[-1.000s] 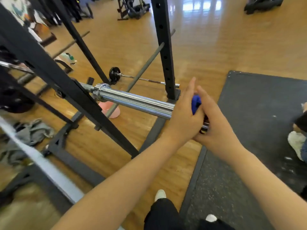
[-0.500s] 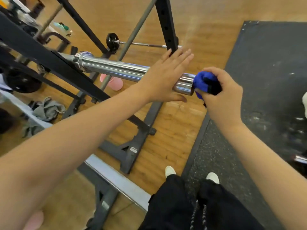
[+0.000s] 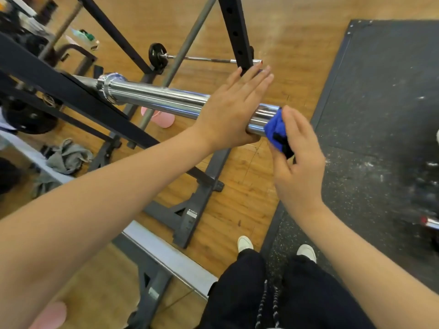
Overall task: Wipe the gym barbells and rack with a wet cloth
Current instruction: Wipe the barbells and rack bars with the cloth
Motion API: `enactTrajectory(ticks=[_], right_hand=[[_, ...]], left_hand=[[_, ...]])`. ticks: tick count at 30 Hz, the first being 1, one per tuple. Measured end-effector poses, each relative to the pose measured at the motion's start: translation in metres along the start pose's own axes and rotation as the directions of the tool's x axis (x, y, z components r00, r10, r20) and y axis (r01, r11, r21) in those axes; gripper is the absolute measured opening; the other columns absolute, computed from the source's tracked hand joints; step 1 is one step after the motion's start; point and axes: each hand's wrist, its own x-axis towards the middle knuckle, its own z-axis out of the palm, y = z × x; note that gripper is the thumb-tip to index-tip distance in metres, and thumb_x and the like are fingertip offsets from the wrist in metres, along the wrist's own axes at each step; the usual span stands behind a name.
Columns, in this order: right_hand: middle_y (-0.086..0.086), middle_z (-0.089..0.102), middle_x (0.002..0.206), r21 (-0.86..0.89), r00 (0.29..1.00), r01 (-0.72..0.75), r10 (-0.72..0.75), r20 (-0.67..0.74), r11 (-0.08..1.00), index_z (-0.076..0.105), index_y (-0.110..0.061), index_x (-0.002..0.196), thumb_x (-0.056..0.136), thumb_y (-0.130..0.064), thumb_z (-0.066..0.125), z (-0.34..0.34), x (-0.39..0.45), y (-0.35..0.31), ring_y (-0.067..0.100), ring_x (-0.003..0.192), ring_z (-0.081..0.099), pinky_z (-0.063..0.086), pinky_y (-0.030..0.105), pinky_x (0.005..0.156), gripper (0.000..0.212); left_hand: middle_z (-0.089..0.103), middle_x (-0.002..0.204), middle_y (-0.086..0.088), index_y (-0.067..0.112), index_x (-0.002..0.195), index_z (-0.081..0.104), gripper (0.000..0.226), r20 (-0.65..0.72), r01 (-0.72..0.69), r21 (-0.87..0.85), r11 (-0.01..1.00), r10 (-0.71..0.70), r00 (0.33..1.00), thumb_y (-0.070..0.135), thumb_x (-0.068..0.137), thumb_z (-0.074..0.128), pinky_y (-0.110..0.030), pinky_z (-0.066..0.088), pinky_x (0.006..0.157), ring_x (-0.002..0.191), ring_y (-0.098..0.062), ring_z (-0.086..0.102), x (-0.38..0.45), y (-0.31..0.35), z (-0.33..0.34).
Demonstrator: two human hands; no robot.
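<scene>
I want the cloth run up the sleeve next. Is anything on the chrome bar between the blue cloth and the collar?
Yes: the left hand rests flat on the chrome barbell sleeve, just beside the blue cloth.

The shiny chrome steel barbell sleeve [image 3: 156, 99] lies horizontal on the black steel rack [image 3: 78, 100], its free end pointing to the right. The crumpled blue and black cloth [image 3: 276, 130] is pressed against this end face. A thin barbell with a small black plate [image 3: 157, 55] lies on the wooden floor behind.
</scene>
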Motion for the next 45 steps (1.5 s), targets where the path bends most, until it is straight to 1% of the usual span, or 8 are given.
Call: enactTrajectory(ticks=[5, 15, 20, 25, 29, 34, 39, 45], right_hand=[[0.017, 0.056, 0.125, 0.005, 0.993, -0.018, 0.018, -0.12, 1.0, 0.055, 0.009, 0.123, 0.079, 0.01, 0.06, -0.01, 0.013, 0.01, 0.019, 0.119, 0.051, 0.041, 0.027, 0.104, 0.044], [0.007, 0.056, 0.122, 0.019, 0.995, -0.042, 0.043, -0.095, 0.999, 0.059, 0.004, 0.12, 0.072, 0.017, 0.063, -0.01, 0.011, 0.012, 0.015, 0.116, 0.054, 0.04, 0.02, 0.103, 0.05], [0.006, 0.057, 0.122, -0.029, 0.999, -0.029, 0.03, 0.022, 0.999, 0.062, 0.0, 0.119, 0.07, 0.018, 0.064, -0.013, 0.0, 0.01, 0.013, 0.116, 0.055, 0.041, 0.021, 0.103, 0.052], [0.002, 0.055, 0.121, -0.015, 0.997, -0.021, 0.02, -0.069, 1.0, 0.064, 0.002, 0.116, 0.07, 0.018, 0.061, -0.009, 0.024, -0.001, 0.015, 0.115, 0.055, 0.039, 0.019, 0.103, 0.049], [0.005, 0.059, 0.12, -0.077, 0.998, 0.051, -0.047, 0.052, 0.996, 0.066, -0.001, 0.114, 0.067, 0.021, 0.065, -0.018, 0.0, 0.003, 0.018, 0.112, 0.059, 0.043, 0.022, 0.101, 0.051], [0.005, 0.059, 0.12, 0.01, 0.99, -0.095, 0.095, -0.104, 0.995, 0.063, 0.0, 0.117, 0.072, 0.017, 0.062, -0.011, 0.018, 0.002, 0.013, 0.115, 0.055, 0.043, 0.024, 0.102, 0.049], [0.001, 0.057, 0.118, -0.07, 0.998, -0.022, 0.026, 0.06, 0.997, 0.066, -0.002, 0.114, 0.067, 0.019, 0.066, -0.018, -0.001, 0.012, 0.008, 0.113, 0.054, 0.042, 0.018, 0.1, 0.052], [0.002, 0.056, 0.12, -0.034, 0.998, -0.005, 0.002, -0.068, 0.999, 0.065, 0.001, 0.115, 0.071, 0.017, 0.06, -0.012, 0.025, -0.007, 0.017, 0.114, 0.057, 0.044, 0.031, 0.101, 0.046]], left_hand=[[0.045, 0.14, -0.021, -0.007, 0.135, 0.044, 0.09, -0.016, 0.002, 0.003, 1.0, -0.002, 1.0, 0.042, 0.068, 0.079, -0.045, 0.026, 0.113, 0.133, -0.034, 0.039, 0.0, 0.0, 0.0], [0.047, 0.139, -0.021, -0.007, 0.133, 0.045, 0.091, -0.035, -0.002, 0.014, 1.0, 0.003, 0.999, 0.043, 0.066, 0.081, -0.046, 0.029, 0.112, 0.132, -0.034, 0.041, -0.001, 0.0, 0.0], [0.048, 0.138, -0.021, -0.008, 0.132, 0.047, 0.089, -0.053, -0.001, 0.021, 1.0, 0.002, 0.999, 0.044, 0.068, 0.079, -0.043, 0.027, 0.111, 0.131, -0.034, 0.042, -0.003, 0.0, 0.002], [0.048, 0.138, -0.022, -0.008, 0.132, 0.046, 0.087, -0.057, -0.003, 0.017, 1.0, 0.003, 0.998, 0.041, 0.068, 0.08, -0.041, 0.023, 0.112, 0.131, -0.034, 0.042, -0.002, 0.0, 0.001], [0.048, 0.137, -0.023, -0.008, 0.131, 0.046, 0.086, -0.061, -0.007, 0.006, 1.0, 0.008, 0.998, 0.046, 0.072, 0.076, -0.04, 0.021, 0.112, 0.131, -0.035, 0.043, -0.003, 0.0, 0.001], [0.049, 0.136, -0.023, -0.008, 0.131, 0.047, 0.093, -0.051, 0.0, 0.028, 1.0, 0.001, 0.999, 0.046, 0.064, 0.083, -0.04, 0.02, 0.112, 0.13, -0.035, 0.044, -0.002, 0.001, 0.0], [0.048, 0.138, -0.021, -0.007, 0.132, 0.047, 0.092, -0.034, -0.005, 0.025, 1.0, 0.006, 0.999, 0.048, 0.066, 0.08, -0.04, 0.023, 0.112, 0.132, -0.033, 0.042, -0.002, 0.0, 0.0], [0.049, 0.137, -0.022, -0.007, 0.132, 0.047, 0.091, -0.026, 0.006, 0.039, 0.999, -0.005, 1.0, 0.047, 0.066, 0.081, -0.041, 0.024, 0.112, 0.131, -0.034, 0.043, -0.002, 0.001, -0.003]])
